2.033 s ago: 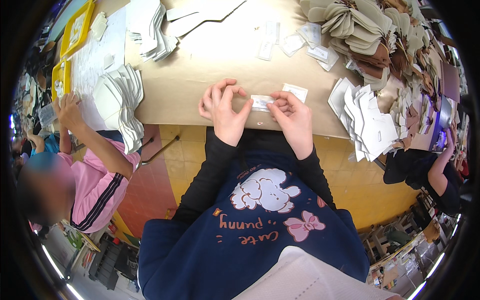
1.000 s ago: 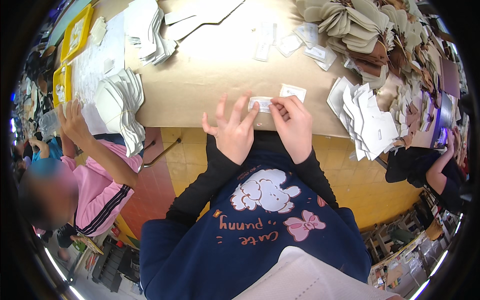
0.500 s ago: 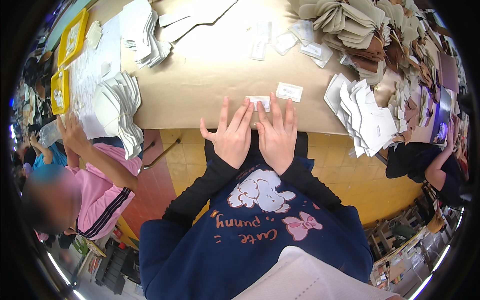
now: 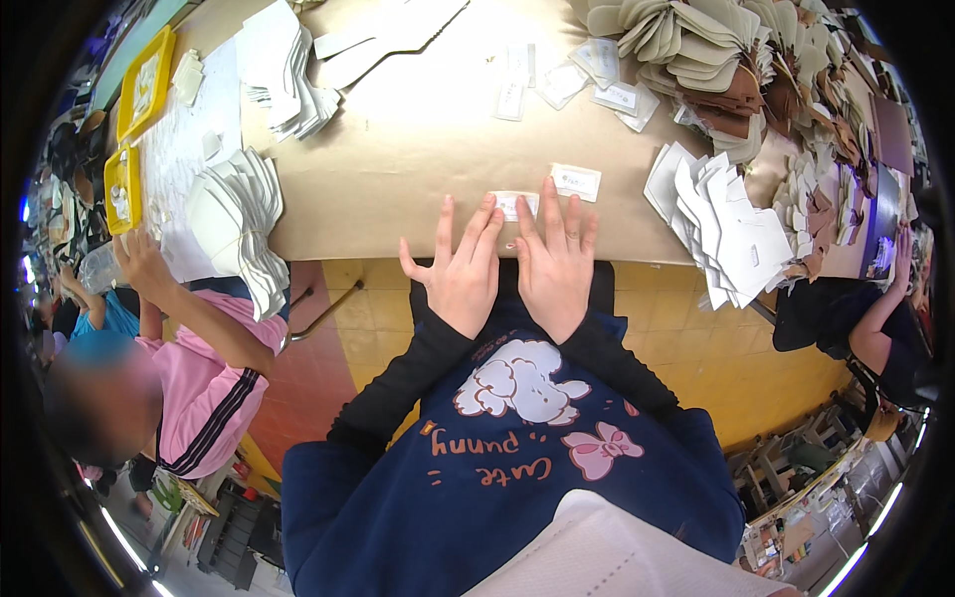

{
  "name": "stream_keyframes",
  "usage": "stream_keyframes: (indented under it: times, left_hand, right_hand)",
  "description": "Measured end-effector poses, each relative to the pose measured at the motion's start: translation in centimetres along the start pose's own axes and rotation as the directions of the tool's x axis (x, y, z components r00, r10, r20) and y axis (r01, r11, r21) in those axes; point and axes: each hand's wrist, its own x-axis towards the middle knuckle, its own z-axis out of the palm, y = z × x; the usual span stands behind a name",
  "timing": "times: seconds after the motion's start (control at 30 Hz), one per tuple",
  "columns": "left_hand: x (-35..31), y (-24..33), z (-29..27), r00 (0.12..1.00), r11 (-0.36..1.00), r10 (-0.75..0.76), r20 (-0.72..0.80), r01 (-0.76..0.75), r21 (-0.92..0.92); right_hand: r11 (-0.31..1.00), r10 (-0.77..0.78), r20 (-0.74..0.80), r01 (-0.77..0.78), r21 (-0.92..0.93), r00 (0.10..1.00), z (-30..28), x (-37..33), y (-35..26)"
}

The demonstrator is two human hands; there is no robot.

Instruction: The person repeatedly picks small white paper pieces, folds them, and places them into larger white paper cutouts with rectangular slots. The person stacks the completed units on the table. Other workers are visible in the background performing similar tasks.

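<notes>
Both hands lie at the near edge of the brown-covered table (image 4: 378, 204). A small flat white packet (image 4: 516, 206) with print on it lies under the fingertips. My left hand (image 4: 461, 279) is spread flat, its index and middle fingertips at the packet's left side. My right hand (image 4: 553, 281) also lies flat with fingers apart, its index fingertip on the packet's right part. Just beyond the right fingertips sits a second white packet (image 4: 576, 182), close to the middle finger. Neither hand grips anything.
Further back lie several clear packets (image 4: 565, 86). Stacks of white cut pieces stand left (image 4: 234, 204) and right (image 4: 721, 234), with beige and brown bundles (image 4: 696, 60) at back right. Yellow trays (image 4: 147, 85) and a co-worker in a pink top (image 4: 214, 373) are at the left.
My right hand has shifted very slightly, and its fingers are a little further apart. My left hand and the packet under the fingertips stay nearly in place.
</notes>
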Motion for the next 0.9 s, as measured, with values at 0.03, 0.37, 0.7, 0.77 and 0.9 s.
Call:
stream_keyframes:
  times: [0.03,0.37,0.7,0.77,0.9]
  left_hand:
    - [-0.1,0.1,-0.1,1.0,1.0,-0.013,0.007,0.013,0.003]
    - [1.3,-1.9,0.0,1.0,0.925,0.025,0.015,-0.017,-0.379]
    - [0.3,-0.4,2.2,0.995,0.996,-0.085,-0.051,0.084,-0.022]
    - [0.1,0.1,2.5,0.985,0.979,-0.168,-0.048,0.16,-0.128]
    - [0.2,-0.1,3.1,0.975,0.94,-0.214,-0.058,0.19,-0.284]
  right_hand:
    - [0.999,0.011,0.02,-0.011,-0.041,1.0,0.0,-0.2,0.1]
    - [0.996,0.023,-0.048,-0.019,0.086,0.999,-0.8,-0.1,0.9]
    - [0.996,0.05,-0.086,-0.055,-0.067,0.995,0.2,-0.7,0.8]
    - [0.997,0.04,-0.104,-0.046,-0.056,0.994,0.3,-0.8,1.0]
    - [0.996,0.02,-0.118,-0.01,0.086,0.993,0.4,-1.0,1.8]
